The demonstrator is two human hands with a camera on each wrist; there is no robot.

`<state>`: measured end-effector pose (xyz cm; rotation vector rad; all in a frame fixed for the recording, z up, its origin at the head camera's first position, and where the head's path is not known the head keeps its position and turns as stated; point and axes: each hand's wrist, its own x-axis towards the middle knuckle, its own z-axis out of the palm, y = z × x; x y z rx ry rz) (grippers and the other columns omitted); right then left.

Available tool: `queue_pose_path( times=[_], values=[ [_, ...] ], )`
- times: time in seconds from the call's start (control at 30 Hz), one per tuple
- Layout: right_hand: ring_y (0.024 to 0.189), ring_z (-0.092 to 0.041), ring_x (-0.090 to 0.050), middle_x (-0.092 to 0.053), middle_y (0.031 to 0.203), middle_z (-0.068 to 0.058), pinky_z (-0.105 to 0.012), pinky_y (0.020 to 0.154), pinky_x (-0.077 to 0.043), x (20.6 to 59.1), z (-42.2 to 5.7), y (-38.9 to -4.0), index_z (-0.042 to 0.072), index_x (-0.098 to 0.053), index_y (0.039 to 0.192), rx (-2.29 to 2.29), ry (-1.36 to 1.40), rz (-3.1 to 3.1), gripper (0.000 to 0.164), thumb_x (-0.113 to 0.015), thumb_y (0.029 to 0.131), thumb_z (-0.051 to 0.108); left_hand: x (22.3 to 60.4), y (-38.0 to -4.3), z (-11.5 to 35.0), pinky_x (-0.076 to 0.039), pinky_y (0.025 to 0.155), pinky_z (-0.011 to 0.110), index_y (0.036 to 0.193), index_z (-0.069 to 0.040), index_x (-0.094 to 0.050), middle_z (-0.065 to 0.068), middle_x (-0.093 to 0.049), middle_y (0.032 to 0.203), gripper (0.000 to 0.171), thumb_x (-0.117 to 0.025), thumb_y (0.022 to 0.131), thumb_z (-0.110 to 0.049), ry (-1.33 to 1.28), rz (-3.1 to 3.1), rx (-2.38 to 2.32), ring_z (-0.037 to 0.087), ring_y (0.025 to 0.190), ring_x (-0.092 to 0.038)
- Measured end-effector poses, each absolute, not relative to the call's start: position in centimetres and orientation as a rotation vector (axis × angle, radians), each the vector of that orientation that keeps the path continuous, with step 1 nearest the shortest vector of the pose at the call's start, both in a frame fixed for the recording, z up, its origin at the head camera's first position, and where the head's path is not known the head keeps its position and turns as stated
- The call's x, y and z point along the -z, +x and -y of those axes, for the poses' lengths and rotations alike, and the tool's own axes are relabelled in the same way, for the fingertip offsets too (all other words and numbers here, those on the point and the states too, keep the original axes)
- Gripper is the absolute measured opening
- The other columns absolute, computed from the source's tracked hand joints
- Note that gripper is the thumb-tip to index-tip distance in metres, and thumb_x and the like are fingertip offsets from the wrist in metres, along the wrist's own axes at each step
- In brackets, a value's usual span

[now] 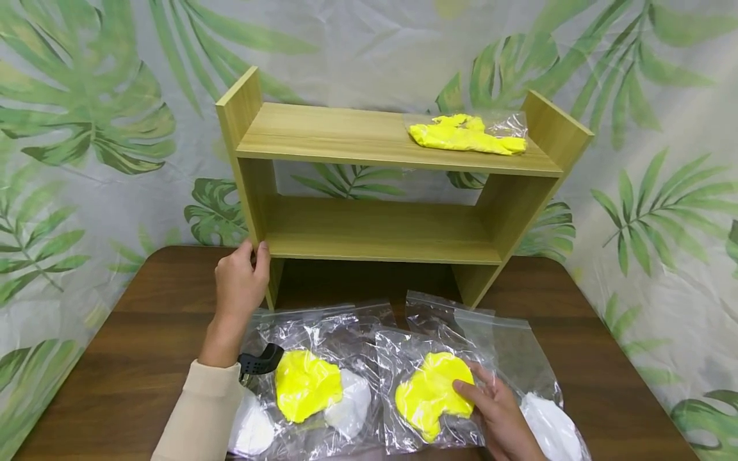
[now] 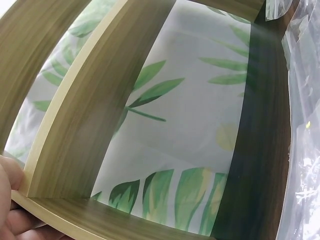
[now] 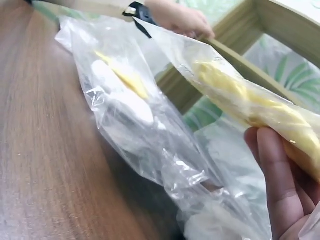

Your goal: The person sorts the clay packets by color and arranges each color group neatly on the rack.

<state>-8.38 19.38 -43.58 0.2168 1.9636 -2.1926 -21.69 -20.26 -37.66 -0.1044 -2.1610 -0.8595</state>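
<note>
My left hand (image 1: 242, 278) grips the left side panel of a small wooden shelf (image 1: 369, 253), thumb at the front edge and fingers around the outside, as the left wrist view also shows. In my right hand (image 1: 498, 410) I pinch a clear zip bag holding a flat yellow clay-like lump (image 1: 435, 390), thumb on top. The right wrist view shows this bag (image 3: 250, 97) raised above the other bags. A second yellow lump (image 1: 305, 384) in a clear bag lies to its left, partly over a white lump (image 1: 352, 403).
Another bagged yellow lump (image 1: 461, 134) lies on the shelf's top board at the right. White lumps in bags rest at the front left (image 1: 254, 426) and front right (image 1: 550, 426) of the dark wooden table (image 1: 138, 384). A leaf-print cloth (image 1: 369, 51) hangs behind.
</note>
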Motion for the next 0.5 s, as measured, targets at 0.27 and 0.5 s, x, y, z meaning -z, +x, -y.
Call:
queue_pose_path(
  times=[0.27, 0.5],
  values=[
    [0.089, -0.019, -0.066, -0.065, 0.106, -0.011, -0.032, 0.078, -0.054, 42.3, -19.7, -8.5, 0.002, -0.038, 0.137, 2.198, 0.147, -1.925, 0.044, -0.053, 0.097, 0.009, 37.9, -21.9, 20.1, -0.024, 0.043, 0.034, 0.063, -0.006, -0.040, 0.001, -0.030, 0.048, 0.036, -0.051, 0.097, -0.012, -0.124, 2.156, 0.857, 0.019, 0.041, -0.028],
    [0.089, -0.015, -0.065, -0.067, 0.103, -0.008, -0.030, 0.077, -0.054, 40.1, -20.4, -8.9, 0.014, -0.053, 0.125, 2.214, -0.009, -1.874, 0.026, -0.048, 0.099, 0.009, 37.7, -21.8, 20.4, -0.024, 0.044, 0.035, 0.063, -0.007, -0.041, 0.001, -0.030, 0.048, 0.035, -0.051, 0.097, -0.012, -0.110, 2.152, 0.860, 0.022, 0.041, -0.031]
  ],
)
